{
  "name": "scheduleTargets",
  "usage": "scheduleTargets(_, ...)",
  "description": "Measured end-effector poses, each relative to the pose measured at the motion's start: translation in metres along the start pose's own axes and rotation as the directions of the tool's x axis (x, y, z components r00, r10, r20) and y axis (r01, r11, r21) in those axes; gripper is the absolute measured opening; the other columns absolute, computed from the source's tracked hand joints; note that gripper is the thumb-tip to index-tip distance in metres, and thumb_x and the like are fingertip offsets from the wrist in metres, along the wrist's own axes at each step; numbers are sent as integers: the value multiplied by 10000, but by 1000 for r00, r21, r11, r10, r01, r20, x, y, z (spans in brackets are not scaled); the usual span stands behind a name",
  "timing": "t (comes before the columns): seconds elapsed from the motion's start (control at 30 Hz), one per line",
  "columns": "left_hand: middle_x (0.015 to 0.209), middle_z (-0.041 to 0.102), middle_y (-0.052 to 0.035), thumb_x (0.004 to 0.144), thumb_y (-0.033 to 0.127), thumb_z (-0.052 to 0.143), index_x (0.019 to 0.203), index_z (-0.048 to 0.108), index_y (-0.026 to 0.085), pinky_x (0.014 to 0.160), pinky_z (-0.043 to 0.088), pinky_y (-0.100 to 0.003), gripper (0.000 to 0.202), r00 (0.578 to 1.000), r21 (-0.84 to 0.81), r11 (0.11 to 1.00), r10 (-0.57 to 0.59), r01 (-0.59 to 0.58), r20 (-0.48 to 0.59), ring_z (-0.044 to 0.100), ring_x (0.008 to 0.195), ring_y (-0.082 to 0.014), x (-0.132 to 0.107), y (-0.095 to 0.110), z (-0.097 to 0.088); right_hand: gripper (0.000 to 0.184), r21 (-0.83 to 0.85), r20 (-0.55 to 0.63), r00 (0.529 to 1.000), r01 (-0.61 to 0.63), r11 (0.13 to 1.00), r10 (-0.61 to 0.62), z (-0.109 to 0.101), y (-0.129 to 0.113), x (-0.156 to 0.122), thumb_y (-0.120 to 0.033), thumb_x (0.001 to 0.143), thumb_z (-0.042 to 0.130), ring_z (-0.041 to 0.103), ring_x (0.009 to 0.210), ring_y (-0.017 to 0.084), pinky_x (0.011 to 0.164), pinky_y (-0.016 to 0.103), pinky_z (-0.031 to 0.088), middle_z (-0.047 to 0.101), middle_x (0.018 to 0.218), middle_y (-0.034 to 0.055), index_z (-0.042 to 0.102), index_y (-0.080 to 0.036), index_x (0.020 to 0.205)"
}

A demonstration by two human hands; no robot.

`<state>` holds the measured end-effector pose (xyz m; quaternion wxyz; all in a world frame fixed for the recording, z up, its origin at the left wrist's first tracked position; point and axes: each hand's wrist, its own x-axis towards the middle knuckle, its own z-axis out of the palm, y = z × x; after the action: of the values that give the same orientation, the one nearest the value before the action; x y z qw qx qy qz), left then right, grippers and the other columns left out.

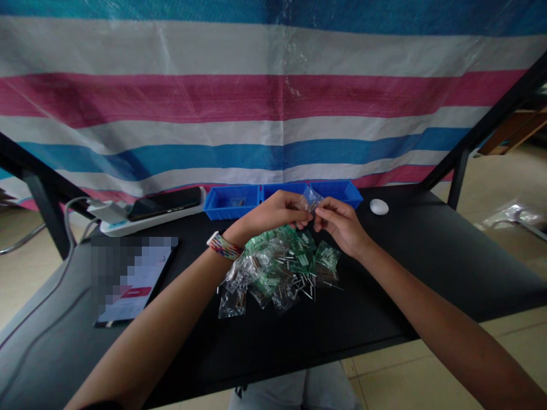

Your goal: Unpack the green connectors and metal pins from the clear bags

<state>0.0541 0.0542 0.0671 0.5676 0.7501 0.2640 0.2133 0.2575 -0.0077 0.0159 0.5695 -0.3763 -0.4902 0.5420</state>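
Note:
Between my two hands, above the far side of the pile, is a small clear plastic bag [311,197] with a thin metal piece in or against it. My left hand [284,209], with a beaded band on its wrist, pinches the bag from the left. From the right, the fingers of my right hand [339,223] are closed on it too. Below them lies a heap of small plastic bags [273,267], some clear and some green-printed, mixed with loose metal pins [306,283].
Three joined blue bins [231,213] stand behind my hands; the left one holds a small bag. A white power strip [154,221] carries a phone [166,204]. A tablet-like slab [141,285] lies left, a white oval object [379,206] right, on the black table [410,239].

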Motion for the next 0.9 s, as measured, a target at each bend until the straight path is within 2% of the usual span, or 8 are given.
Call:
scheduleTargets(0.17,747,731,-52,820,257,741,826,767,136,685,500,-264,124,999,-10,1000,-28,29,15,661,705,-135,0,2,1,306,-3,45,999,-23,1000,23,2,0,-2,-449,802,871,605,621,130,610,273,498,653,719,-31,662,-231,852)
scheduleTargets(0.33,713,696,-36,744,244,712,769,739,155,691,515,-292,96,996,5,997,-75,75,57,647,683,-152,1,4,-2,288,-12,52,999,8,1000,-7,2,-1,-3,-441,814,867,615,613,125,593,273,512,685,781,-24,686,-236,902)
scheduleTargets(0.6,614,491,11,721,217,595,585,560,189,607,452,-272,143,989,108,990,-101,90,104,506,618,-130,-6,16,-7,312,-50,88,996,33,998,-28,3,2,-4,-431,802,901,644,578,128,567,286,554,723,802,-5,701,-225,925)
scheduleTargets(0.77,636,519,5,839,301,648,624,617,180,607,464,-260,248,987,114,992,-77,61,140,504,628,-127,-8,15,-9,322,-85,122,992,45,995,-35,4,6,-4,-445,801,913,644,566,130,551,292,558,724,781,0,712,-220,912)
scheduleTargets(0.9,702,611,-9,884,364,716,779,762,167,611,476,-235,228,987,124,992,-27,7,159,552,671,-126,-8,12,-11,339,-77,107,994,42,996,-34,4,8,-2,-447,781,929,638,547,126,547,295,555,745,790,5,713,-215,903)
